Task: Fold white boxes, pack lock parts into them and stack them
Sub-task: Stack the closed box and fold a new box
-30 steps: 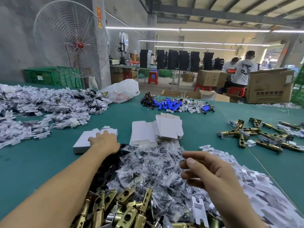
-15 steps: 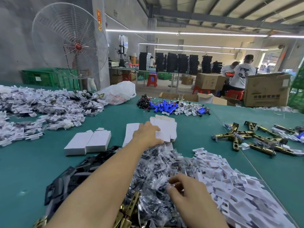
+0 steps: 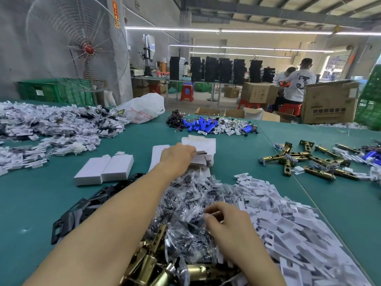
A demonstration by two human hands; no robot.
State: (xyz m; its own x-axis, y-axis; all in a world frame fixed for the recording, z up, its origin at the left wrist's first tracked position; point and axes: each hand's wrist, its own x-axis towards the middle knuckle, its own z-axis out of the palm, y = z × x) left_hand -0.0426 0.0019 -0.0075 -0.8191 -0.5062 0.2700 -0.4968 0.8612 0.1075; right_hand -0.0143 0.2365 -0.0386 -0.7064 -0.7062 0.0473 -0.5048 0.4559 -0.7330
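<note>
My left hand reaches forward onto the stack of flat white box blanks and grips the top blank at its near edge, lifting it slightly. Lower down, my right hand pinches a small clear bag among the heap of bagged screws. Two folded white boxes lie side by side to the left on the green table. Brass latch bolts lie at the near edge under my arms.
White card inserts pile up at the right, black strike plates at the left. More brass latches lie far right, blue batteries at the back, bagged parts far left. Workers sit behind cartons.
My left hand left the folded boxes and moved right onto the flat blank stack. My right hand dropped down into the bagged screws and closed its fingers on one.
</note>
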